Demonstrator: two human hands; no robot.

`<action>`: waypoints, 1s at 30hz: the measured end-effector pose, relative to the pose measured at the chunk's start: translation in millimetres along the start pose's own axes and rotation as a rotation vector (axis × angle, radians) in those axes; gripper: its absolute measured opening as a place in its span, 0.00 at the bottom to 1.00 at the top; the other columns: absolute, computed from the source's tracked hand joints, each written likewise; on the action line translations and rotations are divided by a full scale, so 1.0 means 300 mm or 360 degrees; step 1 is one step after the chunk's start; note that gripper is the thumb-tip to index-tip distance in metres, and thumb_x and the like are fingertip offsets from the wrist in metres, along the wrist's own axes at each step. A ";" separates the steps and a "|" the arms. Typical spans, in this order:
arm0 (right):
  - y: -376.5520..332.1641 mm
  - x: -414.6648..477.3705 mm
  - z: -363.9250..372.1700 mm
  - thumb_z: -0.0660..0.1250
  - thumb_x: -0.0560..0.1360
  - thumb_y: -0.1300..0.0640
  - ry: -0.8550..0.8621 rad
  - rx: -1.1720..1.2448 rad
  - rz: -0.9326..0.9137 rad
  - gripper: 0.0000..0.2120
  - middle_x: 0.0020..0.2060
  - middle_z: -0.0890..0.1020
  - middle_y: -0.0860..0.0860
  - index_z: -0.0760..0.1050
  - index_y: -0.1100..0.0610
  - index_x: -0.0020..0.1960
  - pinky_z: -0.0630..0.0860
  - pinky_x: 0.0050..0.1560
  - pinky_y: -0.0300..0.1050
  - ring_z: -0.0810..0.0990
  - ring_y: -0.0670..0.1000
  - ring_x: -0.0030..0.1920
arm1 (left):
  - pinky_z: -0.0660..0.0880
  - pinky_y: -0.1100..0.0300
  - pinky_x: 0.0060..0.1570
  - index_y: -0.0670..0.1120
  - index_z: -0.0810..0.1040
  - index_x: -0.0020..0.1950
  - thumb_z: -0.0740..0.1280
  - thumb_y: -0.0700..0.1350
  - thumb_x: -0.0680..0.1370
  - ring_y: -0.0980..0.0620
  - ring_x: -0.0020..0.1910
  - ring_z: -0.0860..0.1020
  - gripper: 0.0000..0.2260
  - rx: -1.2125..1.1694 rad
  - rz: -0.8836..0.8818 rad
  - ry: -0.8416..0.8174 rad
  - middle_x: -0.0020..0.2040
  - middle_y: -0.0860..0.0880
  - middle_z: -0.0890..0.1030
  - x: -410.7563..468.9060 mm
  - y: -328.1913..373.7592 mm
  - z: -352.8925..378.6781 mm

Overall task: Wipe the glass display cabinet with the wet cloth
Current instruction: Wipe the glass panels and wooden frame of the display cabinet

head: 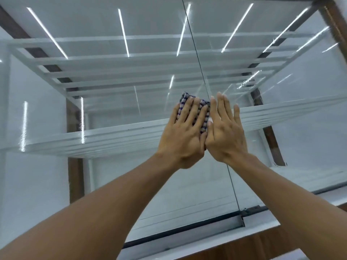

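One folded cloth (204, 118), checked in blue and white, lies flat against the front pane of the glass display cabinet (131, 184), at about the middle of the view and just left of the dark vertical seam (198, 59) where two panes meet. The left hand (185, 136) presses it to the glass with fingers (187, 111) straight and spread, so the cloth shows between them and past the fingertips; nothing is curled round it. The right hand (226, 134) lies just right of the cloth, palm toward the glass, fingers straight and close together, holding nothing; its thumb sits at the cloth's right edge, against the left hand. Both forearms reach up from the near bottom corners. Behind the pane a thick glass shelf (93, 137) runs left to right at hand height, with more shelves stacked farther up. Bright strip-light reflections (123, 32) streak the upper glass. Dark wooden posts (76, 181) stand left and right, and a dark sliding track (187, 228) runs along the pane's bottom edge.
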State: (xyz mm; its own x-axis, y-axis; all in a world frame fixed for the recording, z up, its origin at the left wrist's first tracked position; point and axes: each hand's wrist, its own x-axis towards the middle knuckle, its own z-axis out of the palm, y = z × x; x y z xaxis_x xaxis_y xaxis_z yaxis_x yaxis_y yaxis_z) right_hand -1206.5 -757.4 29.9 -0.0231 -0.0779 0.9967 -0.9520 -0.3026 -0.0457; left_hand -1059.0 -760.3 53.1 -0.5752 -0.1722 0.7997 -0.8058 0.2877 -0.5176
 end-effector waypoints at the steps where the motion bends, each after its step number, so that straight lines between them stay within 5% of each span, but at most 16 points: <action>1: -0.022 -0.005 0.008 0.41 0.80 0.51 -0.0008 -0.0009 -0.0029 0.33 0.83 0.48 0.58 0.47 0.62 0.82 0.40 0.82 0.57 0.42 0.54 0.83 | 0.34 0.46 0.81 0.46 0.37 0.84 0.38 0.56 0.84 0.48 0.82 0.32 0.29 0.0001 0.0009 0.0019 0.84 0.45 0.35 -0.022 -0.021 -0.002; 7: -0.246 0.036 0.083 0.42 0.80 0.52 -0.0060 0.0045 -0.0193 0.32 0.82 0.51 0.60 0.49 0.64 0.81 0.43 0.82 0.61 0.44 0.56 0.83 | 0.38 0.46 0.82 0.46 0.46 0.85 0.45 0.57 0.84 0.47 0.84 0.39 0.31 0.0061 -0.0127 0.0144 0.85 0.44 0.43 -0.165 -0.244 -0.051; 12: -0.491 0.067 0.146 0.38 0.78 0.48 -0.0172 0.0110 -0.0387 0.34 0.82 0.48 0.59 0.43 0.62 0.81 0.40 0.81 0.64 0.42 0.56 0.83 | 0.36 0.47 0.81 0.46 0.43 0.85 0.43 0.58 0.84 0.48 0.83 0.36 0.32 0.0072 -0.0307 0.0146 0.85 0.44 0.40 -0.294 -0.450 -0.118; 24: -0.961 0.097 0.298 0.40 0.80 0.46 -0.0207 0.0008 -0.0600 0.34 0.81 0.42 0.59 0.46 0.58 0.83 0.39 0.78 0.71 0.39 0.58 0.82 | 0.32 0.51 0.80 0.49 0.40 0.84 0.42 0.60 0.82 0.52 0.82 0.34 0.33 0.0073 -0.0787 0.0242 0.85 0.47 0.38 -0.660 -0.894 -0.226; 30: -0.938 0.055 0.310 0.40 0.81 0.46 -0.0216 0.0048 -0.0603 0.32 0.82 0.43 0.57 0.45 0.56 0.83 0.39 0.79 0.68 0.39 0.56 0.82 | 0.34 0.51 0.81 0.43 0.44 0.85 0.46 0.56 0.84 0.48 0.84 0.39 0.32 0.0034 -0.0890 0.0365 0.85 0.43 0.42 -0.850 -0.754 -0.151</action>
State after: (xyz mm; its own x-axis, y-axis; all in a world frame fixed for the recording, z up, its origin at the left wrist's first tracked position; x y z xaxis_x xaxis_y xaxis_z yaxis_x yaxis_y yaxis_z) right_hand -910.6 -762.0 52.9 0.3701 -0.0796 0.9256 -0.8760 -0.3615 0.3192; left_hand -723.8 -738.8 -19.9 -0.0204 -0.0836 0.9963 -0.9812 0.1929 -0.0039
